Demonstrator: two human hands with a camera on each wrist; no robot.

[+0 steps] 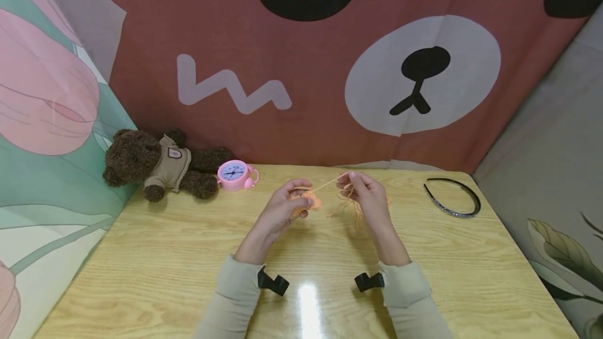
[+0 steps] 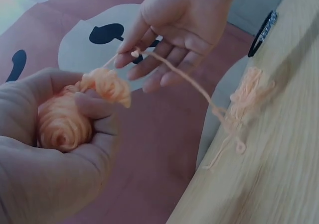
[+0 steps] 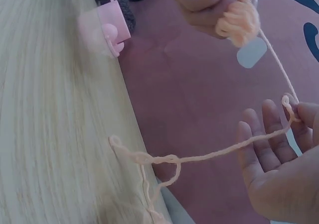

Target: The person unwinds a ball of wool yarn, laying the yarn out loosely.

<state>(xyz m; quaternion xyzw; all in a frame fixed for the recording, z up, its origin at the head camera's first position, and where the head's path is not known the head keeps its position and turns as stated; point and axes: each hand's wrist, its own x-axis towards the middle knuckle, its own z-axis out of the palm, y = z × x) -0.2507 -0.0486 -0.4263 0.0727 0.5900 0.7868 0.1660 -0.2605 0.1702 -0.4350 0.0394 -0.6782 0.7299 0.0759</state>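
My left hand [image 1: 286, 207] grips a small wound ball of peach yarn [image 2: 65, 122], fingers curled round it. From the ball a taut strand [image 3: 279, 67] runs across to my right hand [image 1: 369, 195], where thumb and index finger pinch it. The other right fingers [image 3: 254, 149] are spread loosely. Past the pinch, the yarn hangs in a slack, looped line [image 2: 192, 82] down to a loose tangle of peach yarn [image 2: 249, 92] on the tabletop. In the head view the right hand hides part of that tangle.
On the wooden table [image 1: 155, 266], a brown teddy bear [image 1: 169, 164] lies at the back left beside a pink alarm clock [image 1: 234, 174]. A black headband [image 1: 454, 200] is at the right. A bear-printed cloth [image 1: 306, 67] hangs behind the table.
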